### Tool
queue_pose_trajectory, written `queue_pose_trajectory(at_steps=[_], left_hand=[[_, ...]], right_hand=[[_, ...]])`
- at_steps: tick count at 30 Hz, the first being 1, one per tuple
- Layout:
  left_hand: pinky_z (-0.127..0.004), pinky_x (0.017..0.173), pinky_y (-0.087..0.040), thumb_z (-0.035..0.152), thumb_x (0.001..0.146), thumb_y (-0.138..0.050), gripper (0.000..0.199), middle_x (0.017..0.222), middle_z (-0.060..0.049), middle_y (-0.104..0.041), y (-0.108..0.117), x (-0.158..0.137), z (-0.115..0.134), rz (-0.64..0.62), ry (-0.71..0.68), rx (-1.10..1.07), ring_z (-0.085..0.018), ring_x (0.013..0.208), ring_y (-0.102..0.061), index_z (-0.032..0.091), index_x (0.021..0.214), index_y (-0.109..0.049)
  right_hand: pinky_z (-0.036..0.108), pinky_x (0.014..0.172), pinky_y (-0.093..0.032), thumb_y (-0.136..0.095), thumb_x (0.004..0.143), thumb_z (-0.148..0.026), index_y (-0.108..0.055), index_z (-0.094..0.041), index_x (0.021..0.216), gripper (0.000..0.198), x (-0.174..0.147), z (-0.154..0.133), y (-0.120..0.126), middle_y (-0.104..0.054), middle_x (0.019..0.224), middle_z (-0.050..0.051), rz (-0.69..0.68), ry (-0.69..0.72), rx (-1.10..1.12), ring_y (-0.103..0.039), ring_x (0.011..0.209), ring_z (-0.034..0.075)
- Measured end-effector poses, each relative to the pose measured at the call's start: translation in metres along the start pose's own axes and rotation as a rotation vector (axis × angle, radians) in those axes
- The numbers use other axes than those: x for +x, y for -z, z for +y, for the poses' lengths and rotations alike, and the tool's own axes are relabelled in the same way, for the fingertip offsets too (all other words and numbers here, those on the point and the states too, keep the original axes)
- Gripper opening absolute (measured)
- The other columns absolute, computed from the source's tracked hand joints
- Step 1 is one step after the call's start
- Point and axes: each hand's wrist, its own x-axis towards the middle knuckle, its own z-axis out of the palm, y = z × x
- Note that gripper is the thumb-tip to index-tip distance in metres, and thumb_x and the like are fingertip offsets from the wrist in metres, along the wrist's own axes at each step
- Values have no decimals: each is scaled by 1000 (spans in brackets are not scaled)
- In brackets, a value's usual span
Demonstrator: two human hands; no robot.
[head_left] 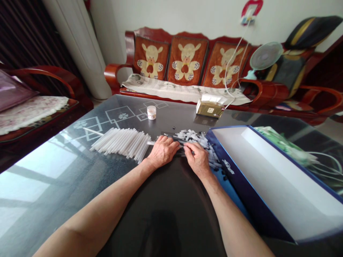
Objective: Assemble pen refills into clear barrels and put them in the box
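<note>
My left hand [164, 151] is closed, palm down, round a whitish tube [151, 143] whose end sticks out to the left. Close beside it, my right hand [197, 157] pinches something small between thumb and fingertips; what it is stays hidden. Several thin dark rods [171, 136] lie just behind the fingers. A heap of small white plastic pieces [191, 135], mixed with black bits, spreads behind and to the right of my right hand. Left of my hands, many translucent white tubes [122, 142] lie side by side on the dark glossy table [160, 200].
A large blue box [235, 175] with a white inside stands on the right, with a green plastic bag [286, 144] beyond it. Farther back are a small white cup [151, 112] and a tissue box [209, 107]. A wooden sofa [115, 75] is behind the table.
</note>
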Motion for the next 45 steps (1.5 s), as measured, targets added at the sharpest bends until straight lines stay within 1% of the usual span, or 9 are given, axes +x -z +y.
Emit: queue_pose_trajectory(at_steps=[11,15,18,22,26,34,38,41,45], left_hand=[[-34,76,-39,39,98,-37,35,79,-4,-62,3,-2,2,26,-7,-38,-18,75,-54,23,113,-64],[-34,71,-36,47,96,-41,37,72,-4,-59,4,-2,-3,71,100,20,-19,71,-52,25,93,-70],[-34,71,-34,45,96,-40,38,70,-4,-57,3,-2,-6,64,107,44,-18,70,-50,24,85,-70],[-35,73,-35,44,96,-40,38,70,-4,-55,2,-2,-3,62,77,50,-18,71,-49,24,87,-70],[-35,74,-35,46,96,-42,36,74,-5,-57,4,-1,-4,68,57,45,-19,74,-49,25,96,-71],[-39,80,-37,18,93,-42,32,91,-9,-66,8,-1,-22,209,174,100,-22,82,-55,22,116,-64],[-45,99,-32,16,94,-42,28,110,-7,-68,12,0,-17,271,71,-18,-23,110,-56,24,113,-61],[-41,101,-36,16,95,-37,24,118,-9,-66,13,1,-11,308,45,-230,-21,124,-52,20,107,-59],[-32,93,-46,25,96,-43,14,120,-10,-66,10,4,-7,370,228,-657,-18,114,-60,20,102,-54]], right_hand=[[28,70,-51,-52,87,-26,-64,-21,82,14,-2,-6,-3,-68,79,4,4,-43,23,-63,72,17],[30,70,-50,-51,84,-26,-61,-21,79,12,0,4,4,-65,73,4,144,-116,-84,-61,69,18],[34,77,-51,-50,85,-28,-62,-19,94,17,2,8,8,-68,88,9,224,-90,-129,-64,81,21],[38,93,-46,-52,88,-26,-60,-18,112,26,1,-2,4,-67,107,11,90,116,-151,-61,103,24],[35,87,-45,-50,92,-22,-67,-20,99,19,0,-5,-1,-70,90,6,-40,182,-224,-62,90,20],[35,80,-41,-59,86,-25,-73,-21,86,14,1,21,8,-64,90,7,189,59,-455,-55,86,22],[36,81,-38,-59,86,-26,-73,-23,86,14,1,11,0,-63,88,6,102,79,-455,-53,86,22],[39,86,-37,-59,86,-26,-71,-23,96,16,1,6,-5,-64,97,7,53,85,-441,-54,93,23],[41,93,-38,-56,87,-26,-63,-18,114,30,2,8,-4,-63,112,11,99,65,-404,-54,105,26]])
